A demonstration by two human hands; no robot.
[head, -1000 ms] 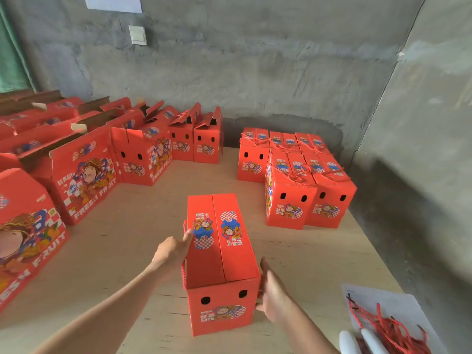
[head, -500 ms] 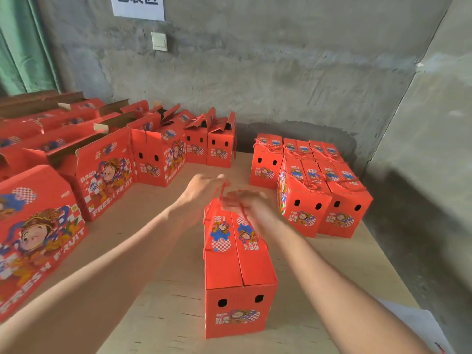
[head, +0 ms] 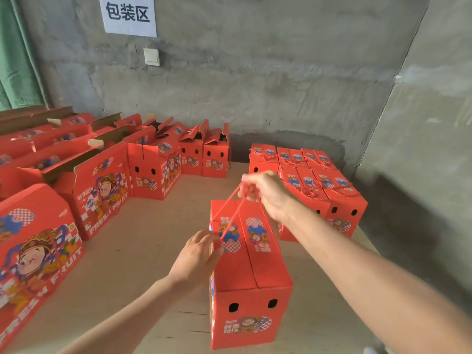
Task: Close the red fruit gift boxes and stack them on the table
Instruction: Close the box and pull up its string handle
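A closed red fruit gift box (head: 251, 274) stands on the wooden table (head: 143, 246) in front of me, its top flaps together. My right hand (head: 268, 192) is raised above the box's far end and grips its red rope handle (head: 231, 203), pulled taut. My left hand (head: 199, 256) is at the box's left top edge and pinches the near end of the red rope. A group of closed, tied boxes (head: 319, 185) stands at the back right.
Open red boxes (head: 153, 162) with raised flaps line the back and left of the table. A large red box (head: 35, 251) stands at the near left. Concrete walls rise behind, with a paper sign (head: 127, 15) and a switch (head: 152, 56).
Both hands left the box's sides, met over its far end and took hold of the red rope. The right hand has since lifted the rope and the left drew back toward me.
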